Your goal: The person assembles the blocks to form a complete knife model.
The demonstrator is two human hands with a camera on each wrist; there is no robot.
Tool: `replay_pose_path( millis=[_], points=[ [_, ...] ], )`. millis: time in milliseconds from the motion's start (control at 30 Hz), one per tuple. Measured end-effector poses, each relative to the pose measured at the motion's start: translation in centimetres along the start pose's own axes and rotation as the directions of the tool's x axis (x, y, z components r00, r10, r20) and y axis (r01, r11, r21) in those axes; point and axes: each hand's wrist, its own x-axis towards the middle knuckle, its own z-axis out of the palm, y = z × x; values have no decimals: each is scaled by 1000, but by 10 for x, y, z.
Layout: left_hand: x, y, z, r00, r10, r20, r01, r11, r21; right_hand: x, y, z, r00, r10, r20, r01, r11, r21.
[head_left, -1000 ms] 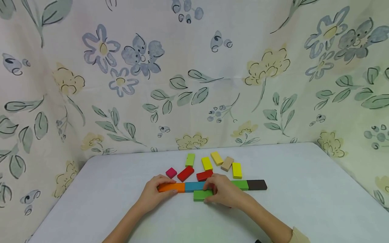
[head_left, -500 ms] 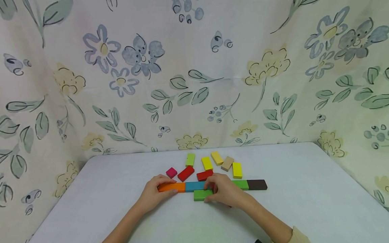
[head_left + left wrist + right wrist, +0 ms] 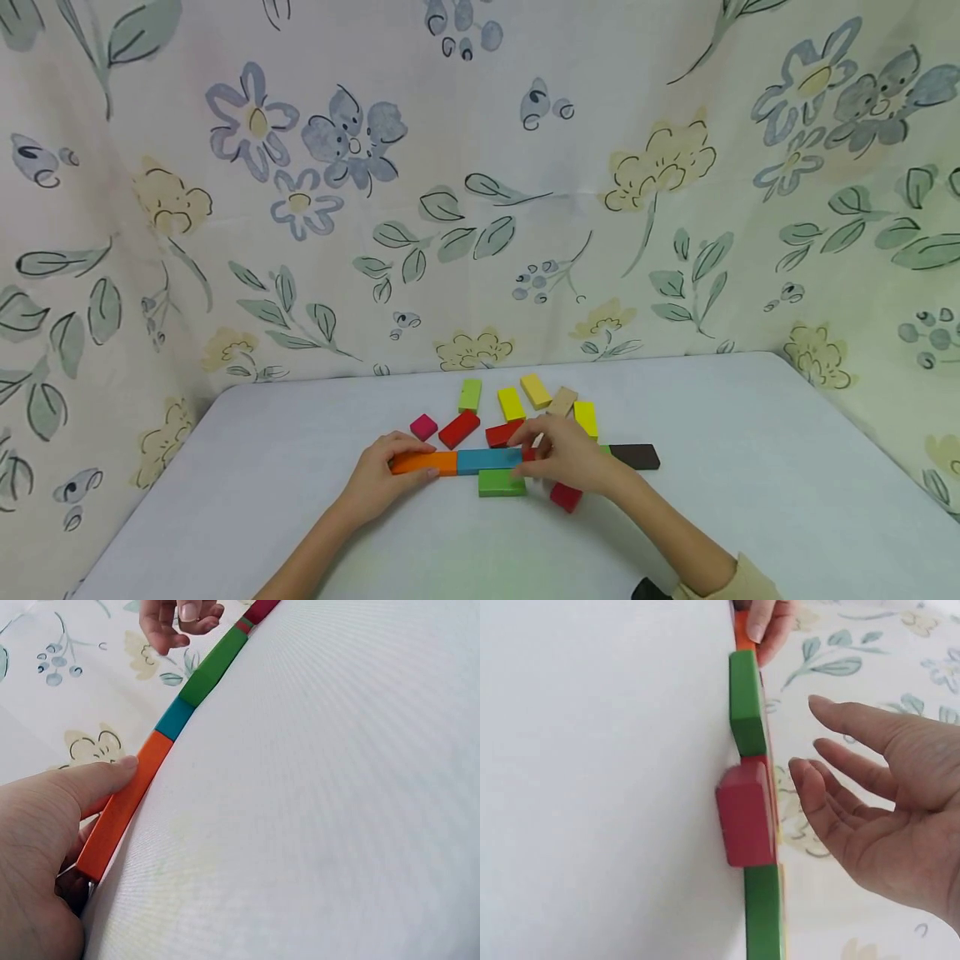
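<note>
My left hand (image 3: 382, 471) grips the left end of an orange block (image 3: 438, 463), thumb on its near side and fingers behind. That block lies end to end with a blue block (image 3: 489, 459), a red one (image 3: 528, 455) and, further right, a dark brown block (image 3: 634, 457). In front of the row lie a green block (image 3: 501, 483) and a crimson block (image 3: 566, 497). Above the row my right hand (image 3: 566, 454) hovers, hiding part of it. The right wrist view shows that hand (image 3: 885, 802) with fingers apart, holding nothing.
Behind the row lie loose blocks: a pink one (image 3: 423, 427), red ones (image 3: 459, 428), a light green one (image 3: 469, 395), several yellow ones (image 3: 512, 404) and a tan one (image 3: 562, 401). A floral curtain (image 3: 480, 250) hangs behind the white table (image 3: 300, 433).
My right hand has let go of the green block and lifted slightly up and right, uncovering the crimson block. The left hand has stayed on the orange block.
</note>
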Motion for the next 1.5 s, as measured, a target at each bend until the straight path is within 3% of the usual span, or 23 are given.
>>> replay_pose_path(
  millis=[300, 567, 733, 1000, 1267, 1500],
  points=[
    [0, 0, 0, 1000, 0, -7, 0, 1000, 9, -3, 4, -27, 998, 20, -66, -25, 997, -66],
    [1, -2, 0, 1000, 13, -1, -13, 1000, 7, -4, 24, -52, 983, 79, -165, -98, 989, -110],
    [1, 0, 0, 1000, -5, -4, 5, 1000, 17, -6, 39, -62, 979, 78, -188, -105, 985, -135],
    [-2, 4, 0, 1000, -13, -13, 13, 1000, 8, -9, 57, -65, 986, 117, -117, -134, 981, -144],
    [-3, 5, -2, 1000, 1, -5, -1, 1000, 5, -13, 60, -69, 997, 81, -19, -83, 981, -174],
    [-3, 6, -2, 1000, -6, -1, 6, 1000, 2, -17, 62, -76, 990, 139, -6, -137, 972, -188]
  ],
)
